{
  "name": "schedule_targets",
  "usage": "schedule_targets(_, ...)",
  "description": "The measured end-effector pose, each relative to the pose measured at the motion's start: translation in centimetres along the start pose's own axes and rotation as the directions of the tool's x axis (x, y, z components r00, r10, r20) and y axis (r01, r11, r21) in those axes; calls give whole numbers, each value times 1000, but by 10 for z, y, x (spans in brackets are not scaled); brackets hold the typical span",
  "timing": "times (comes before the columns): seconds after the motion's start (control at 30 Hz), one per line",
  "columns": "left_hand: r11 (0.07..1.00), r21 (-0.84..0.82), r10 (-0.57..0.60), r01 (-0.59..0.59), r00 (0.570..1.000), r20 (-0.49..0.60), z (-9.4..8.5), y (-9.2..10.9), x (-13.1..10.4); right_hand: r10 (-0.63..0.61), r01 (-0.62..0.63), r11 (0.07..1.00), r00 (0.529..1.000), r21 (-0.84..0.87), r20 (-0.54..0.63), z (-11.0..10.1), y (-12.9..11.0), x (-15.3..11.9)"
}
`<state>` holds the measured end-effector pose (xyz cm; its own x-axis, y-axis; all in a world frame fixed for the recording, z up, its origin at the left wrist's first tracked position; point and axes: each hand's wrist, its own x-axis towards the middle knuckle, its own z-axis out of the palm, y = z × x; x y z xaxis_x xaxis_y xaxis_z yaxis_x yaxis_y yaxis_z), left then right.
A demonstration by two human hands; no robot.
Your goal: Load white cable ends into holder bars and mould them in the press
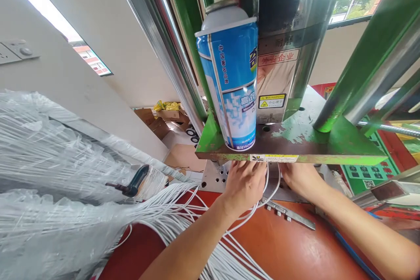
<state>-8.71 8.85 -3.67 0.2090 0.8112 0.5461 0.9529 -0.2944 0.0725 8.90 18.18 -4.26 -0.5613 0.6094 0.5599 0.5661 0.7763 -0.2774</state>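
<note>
Both hands reach in under the green machine plate. My left hand is beside white cables; its fingertips are hidden by the plate edge. My right hand lies to the right of the cables, its fingers also out of sight under the plate. A metal block with holes sits beneath the plate, left of my left hand. Below the hands, a metal strip with small tabs rests on the red-orange surface. On the plate stands a blue and white spray can, upright.
Many white cables spread across the lower left. Plastic-wrapped bundles fill the left side, with a dark-handled tool on them. Green columns rise from the plate. A green control panel is at the right.
</note>
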Motion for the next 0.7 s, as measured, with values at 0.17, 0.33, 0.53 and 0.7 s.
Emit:
schedule_targets(0.17,995,53,-96,90,990,108,1,14,-5,-6,26,988,992,-154,129,7,-44,-28)
schedule_targets(0.33,989,67,-137,130,985,102,19,8,-3,36,-3,968,991,-252,126,20,-47,-21)
schedule_targets(0.53,993,57,-109,105,992,64,27,5,1,20,-2,970,997,-245,74,18,-44,-10)
schedule_targets(0.7,993,-92,-60,71,991,117,-26,-2,-16,-55,63,986,997,-153,57,-20,-38,-66)
